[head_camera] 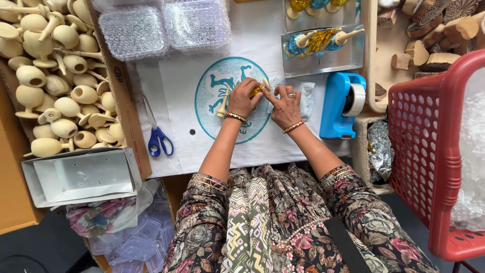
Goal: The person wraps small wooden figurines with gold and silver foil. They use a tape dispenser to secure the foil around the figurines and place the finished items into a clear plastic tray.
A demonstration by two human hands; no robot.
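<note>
Fingers of both hands — left hand (244,97), right hand (285,107) — pinch a gold-wrapped wooden piece (256,90) mid-cloth (177,96); best keep the wrap taut, pressing seams flat.

Two clear plastic lidded boxes (132,31) (197,23) with bubbled tops sit side by side at the far edge of the white cloth (177,146). Toward its far right corner lie two clear rectangular gift boxes (323,48) (318,12) holding gold- and blue-wrapped pieces. An open cardboard carton (124,96) of pale wooden pieces flanks the left edge, a silvery open box (83,174) beside its near end.
</note>
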